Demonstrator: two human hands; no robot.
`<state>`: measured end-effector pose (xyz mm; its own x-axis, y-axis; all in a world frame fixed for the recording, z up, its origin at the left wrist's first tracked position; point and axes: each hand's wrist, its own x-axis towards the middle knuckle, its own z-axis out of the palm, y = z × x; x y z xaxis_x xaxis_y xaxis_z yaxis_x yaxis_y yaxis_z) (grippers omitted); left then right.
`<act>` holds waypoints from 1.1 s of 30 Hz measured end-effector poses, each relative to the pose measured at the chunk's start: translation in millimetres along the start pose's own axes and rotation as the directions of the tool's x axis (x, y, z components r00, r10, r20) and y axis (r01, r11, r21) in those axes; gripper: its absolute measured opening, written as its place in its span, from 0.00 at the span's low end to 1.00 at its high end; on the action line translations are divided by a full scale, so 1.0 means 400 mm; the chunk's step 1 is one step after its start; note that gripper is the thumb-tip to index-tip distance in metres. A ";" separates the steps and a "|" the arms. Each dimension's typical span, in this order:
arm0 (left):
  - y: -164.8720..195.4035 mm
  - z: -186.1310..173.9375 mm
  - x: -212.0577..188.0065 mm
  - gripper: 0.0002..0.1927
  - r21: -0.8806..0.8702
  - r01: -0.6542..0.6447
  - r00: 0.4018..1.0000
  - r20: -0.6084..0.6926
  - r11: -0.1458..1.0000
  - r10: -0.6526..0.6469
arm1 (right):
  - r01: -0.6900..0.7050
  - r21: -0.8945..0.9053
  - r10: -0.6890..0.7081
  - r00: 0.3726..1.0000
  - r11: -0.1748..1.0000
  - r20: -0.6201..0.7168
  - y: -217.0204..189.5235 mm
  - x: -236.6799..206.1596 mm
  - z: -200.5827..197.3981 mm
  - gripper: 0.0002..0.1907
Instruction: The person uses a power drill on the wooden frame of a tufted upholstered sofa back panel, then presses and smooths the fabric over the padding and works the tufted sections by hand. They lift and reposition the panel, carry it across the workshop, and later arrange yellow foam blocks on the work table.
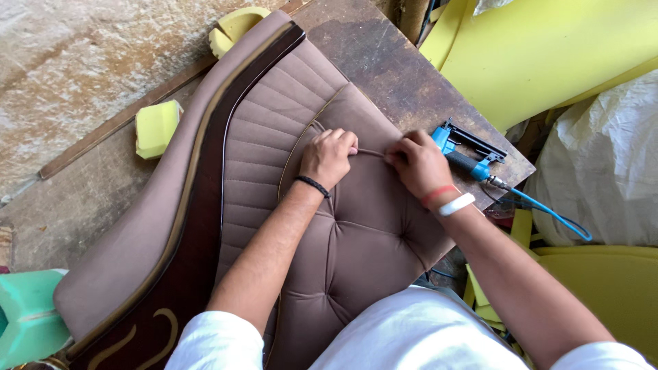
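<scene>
Head view: at frame centre, the left hand (327,156) and right hand (419,163) pinch a thin cord (370,152) taut across the tufted mauve cushion (356,226), its trimming apparently unfinished, blue staple gun (466,154) idle on the desk (404,75).

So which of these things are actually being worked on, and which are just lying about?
In hand:
- tufted brown cushion panel, under both hands
- thin cord, pinched between left hand and right hand
- upholstered seat frame beneath

Lying about:
- blue staple gun with its hose, untouched beside the right hand
- yellow foam offcut
- yellow foam sheets
- white plastic sack
- green stool
</scene>
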<state>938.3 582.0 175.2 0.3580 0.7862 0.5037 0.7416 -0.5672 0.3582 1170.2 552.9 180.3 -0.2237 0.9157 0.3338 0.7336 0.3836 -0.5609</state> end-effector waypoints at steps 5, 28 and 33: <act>0.013 -0.013 0.010 0.05 -0.050 -0.047 0.998 0.034 0.998 0.049 | 0.047 0.055 -0.046 0.999 0.997 -0.015 0.014 -0.030 -0.054 0.12; 0.096 0.064 0.016 0.03 0.006 -0.189 0.980 -0.059 0.982 0.189 | 0.059 0.047 -0.057 0.997 0.997 -0.055 0.021 -0.035 -0.007 0.11; 0.100 0.060 0.024 0.04 0.005 -0.198 0.978 -0.072 0.980 0.198 | 0.052 -0.107 -0.047 0.998 0.993 0.045 0.012 0.003 0.008 0.07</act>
<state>984.9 572.7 175.5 0.4558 0.6389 0.6197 0.6591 -0.7102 0.2474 1171.6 556.3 175.6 -0.2869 0.9011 0.3252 0.7854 0.4156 -0.4586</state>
